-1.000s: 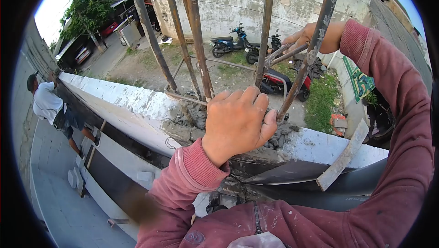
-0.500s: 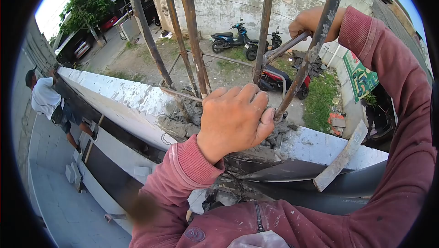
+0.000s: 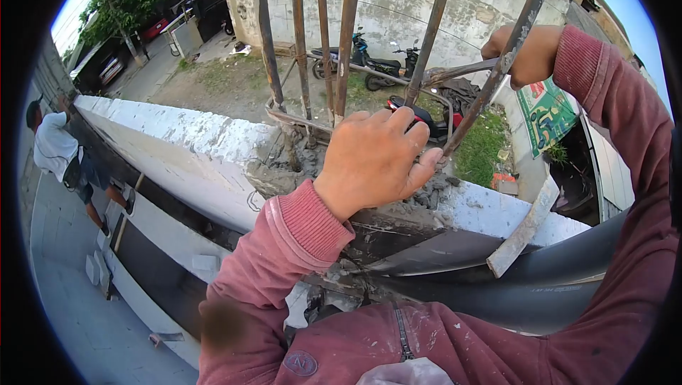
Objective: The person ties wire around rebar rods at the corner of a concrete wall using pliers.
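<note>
Rusty vertical rebars (image 3: 348,37) rise from rough mortar on top of the wall, with a thin steel stirrup (image 3: 302,121) running around them. My left hand (image 3: 373,158) is closed over the stirrup's near side, palm down; its fingertips are hidden behind it. Farther out to the right, my right hand (image 3: 526,55) reaches past the rightmost bar and grips a metal tool that looks like pincers (image 3: 458,72). The tool's far end meets the stirrup beside a vertical bar. Part of the grip is hidden by the rightmost rebar.
White-topped wall (image 3: 177,129) runs off left toward a person (image 3: 60,143) standing on a lower ledge. A plank (image 3: 524,229) leans at the right, above a large dark pipe (image 3: 568,257). Beyond, the ground lies lower, with motorbikes (image 3: 387,69) and a green banner (image 3: 547,118).
My view has turned a little, so the rebars appear farther right and more of them show. My right hand and the tool sit slightly lower and farther right. Both hands keep their holds.
</note>
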The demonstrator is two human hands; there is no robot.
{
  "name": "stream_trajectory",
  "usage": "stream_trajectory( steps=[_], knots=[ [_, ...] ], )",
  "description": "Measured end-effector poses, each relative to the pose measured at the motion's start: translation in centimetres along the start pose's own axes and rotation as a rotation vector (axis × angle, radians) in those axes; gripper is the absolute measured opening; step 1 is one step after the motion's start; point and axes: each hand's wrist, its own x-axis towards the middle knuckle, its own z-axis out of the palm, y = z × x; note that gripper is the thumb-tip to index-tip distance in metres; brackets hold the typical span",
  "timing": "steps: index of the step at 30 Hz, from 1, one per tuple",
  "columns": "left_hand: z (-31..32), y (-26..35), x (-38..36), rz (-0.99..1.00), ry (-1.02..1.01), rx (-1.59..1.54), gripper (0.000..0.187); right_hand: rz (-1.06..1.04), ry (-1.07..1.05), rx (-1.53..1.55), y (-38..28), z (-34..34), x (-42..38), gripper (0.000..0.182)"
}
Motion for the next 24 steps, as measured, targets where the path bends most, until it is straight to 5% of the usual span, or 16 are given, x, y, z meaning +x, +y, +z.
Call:
stream_trajectory(
  steps=[12,14,16,18,22,24],
  knots=[
    [-0.2,-0.2,-0.5,0.067,0.0,-0.073,0.037,-0.114,0.07,-0.311,-0.9,-3.5,2.3,0.01],
    [-0.1,-0.1,-0.5,0.049,-0.019,-0.082,0.039,-0.089,0.402,-0.58,-0.9,-4.9,2.5,0.014],
    [0.1,-0.1,-0.5,0.029,-0.031,-0.099,0.04,-0.205,0.477,-0.811,-1.7,-9.9,2.5,0.015],
    [0.1,-0.4,-0.5,0.038,-0.03,-0.118,0.041,-0.055,0.432,-0.674,-3.0,-12.2,2.8,0.015],
    [-0.2,-0.6,-0.4,0.039,-0.049,-0.112,0.041,-0.438,0.616,-0.394,-1.8,-9.2,2.3,0.021],
    [-0.3,-0.7,-0.5,0.03,-0.037,-0.138,0.04,-0.237,0.708,-0.267,-1.8,-5.3,0.4,0.017]
  ],
)
